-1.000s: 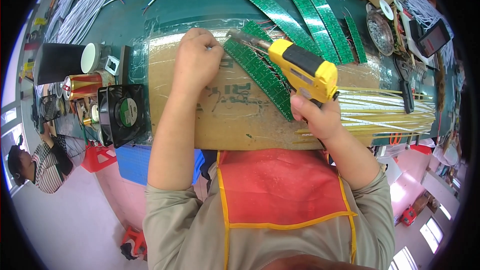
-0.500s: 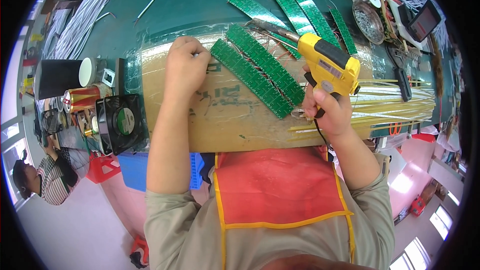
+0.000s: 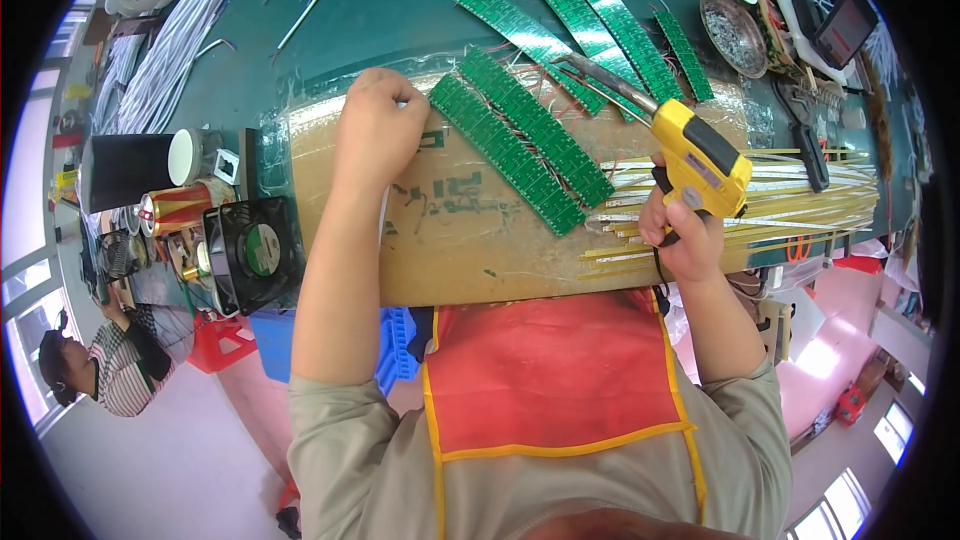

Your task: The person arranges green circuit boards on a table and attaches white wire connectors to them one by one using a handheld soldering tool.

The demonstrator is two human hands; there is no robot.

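Note:
My right hand [image 3: 690, 245] grips a yellow-and-black soldering gun [image 3: 705, 155] by its handle. Its long metal tip points up and left, above the far green boards and apart from the near ones. My left hand [image 3: 383, 125] is closed at the left end of two long green circuit boards [image 3: 520, 145]; whatever its fingers hold is hidden. These boards lie side by side at a slant on a brown cardboard sheet [image 3: 430, 265], with thin wires between them. Beneath the gun and my right wrist lies a bundle of thin yellow and white strips [image 3: 800, 190].
More green boards [image 3: 590, 25] lie beyond. White cables [image 3: 190, 35] and a black fan [image 3: 250, 255] are at the left, near a drinks can [image 3: 185, 208]. A metal bowl [image 3: 733, 32] stands far right. Another person [image 3: 120, 360] sits off to the left.
My right hand has drawn the soldering gun to the right and slightly down, its tip away from the near boards. My left hand stays closed in nearly the same place.

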